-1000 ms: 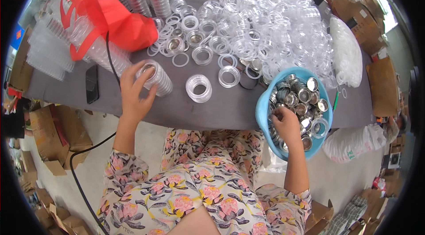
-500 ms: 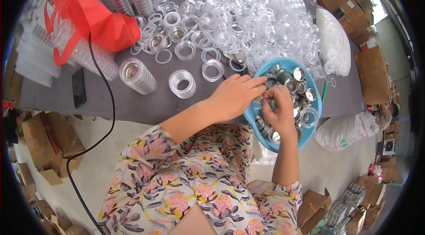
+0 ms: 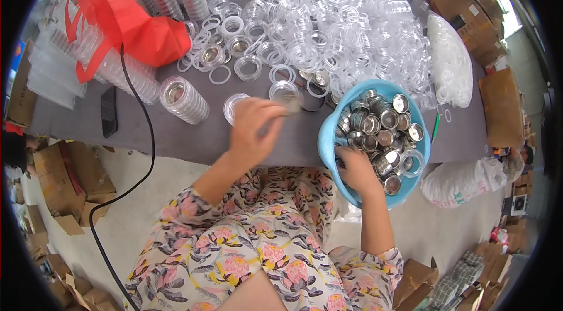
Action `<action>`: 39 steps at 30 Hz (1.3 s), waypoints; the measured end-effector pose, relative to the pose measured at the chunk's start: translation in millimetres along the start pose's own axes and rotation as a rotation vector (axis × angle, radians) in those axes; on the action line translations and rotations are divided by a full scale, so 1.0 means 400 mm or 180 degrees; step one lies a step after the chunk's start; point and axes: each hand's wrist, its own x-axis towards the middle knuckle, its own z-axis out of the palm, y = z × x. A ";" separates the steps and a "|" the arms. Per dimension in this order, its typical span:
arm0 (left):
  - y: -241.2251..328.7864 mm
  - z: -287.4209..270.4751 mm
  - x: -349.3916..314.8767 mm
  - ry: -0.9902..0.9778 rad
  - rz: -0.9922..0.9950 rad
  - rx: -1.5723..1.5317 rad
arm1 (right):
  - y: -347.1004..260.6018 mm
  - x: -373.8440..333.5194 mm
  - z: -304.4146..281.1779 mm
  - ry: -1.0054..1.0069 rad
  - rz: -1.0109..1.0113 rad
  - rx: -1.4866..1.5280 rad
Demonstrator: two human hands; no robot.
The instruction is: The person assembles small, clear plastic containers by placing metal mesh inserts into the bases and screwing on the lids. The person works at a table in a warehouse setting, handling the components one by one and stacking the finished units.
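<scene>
My left hand (image 3: 256,129) is above the table, thumb and fingers pinched on a small silvery metal cup (image 3: 291,103), smeared by motion. Just beneath it lie a clear plastic ring (image 3: 281,88) and a short stack of clear rings (image 3: 230,109), partly hidden by the hand. My right hand (image 3: 358,171) reaches over the near left part of a light blue basin (image 3: 326,141), fingers curled; what they hold, if anything, is hidden. Small round metal cups (image 3: 389,119) fill the basin, with one clear ring (image 3: 412,162) on top at the right.
A heap of clear plastic rings (image 3: 352,24) covers the back of the table. A leaning stack of clear rings (image 3: 186,102), a red cloth bag (image 3: 126,24), a phone (image 3: 109,111) and a black cable (image 3: 153,147) are at the left. A white plastic bag (image 3: 450,59) and green pen (image 3: 436,125) lie right.
My left hand has left the basin and swung left over the clear rings, carrying the metal piece. My right hand has dropped lower and leftward in the basin. The view has shifted slightly.
</scene>
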 end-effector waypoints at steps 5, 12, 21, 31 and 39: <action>-0.108 -0.116 -0.092 -0.0469 -0.0089 0.1328 | -0.018 0.003 -0.003 0.0083 0.0135 -0.0105; -0.091 -0.149 -0.076 -0.1439 -0.0187 0.1541 | -0.016 0.007 0.005 0.0180 0.0105 -0.0136; -0.135 -0.158 -0.049 -0.1787 -0.0360 0.1127 | -0.008 0.038 0.004 0.0707 0.0104 -0.0830; -0.127 -0.117 -0.087 -0.0716 -0.0506 0.0587 | -0.251 0.018 -0.037 0.2990 -0.0149 0.3012; -0.121 -0.098 -0.096 -0.0648 -0.0379 0.0589 | -0.398 0.332 0.277 0.2756 0.0176 0.5444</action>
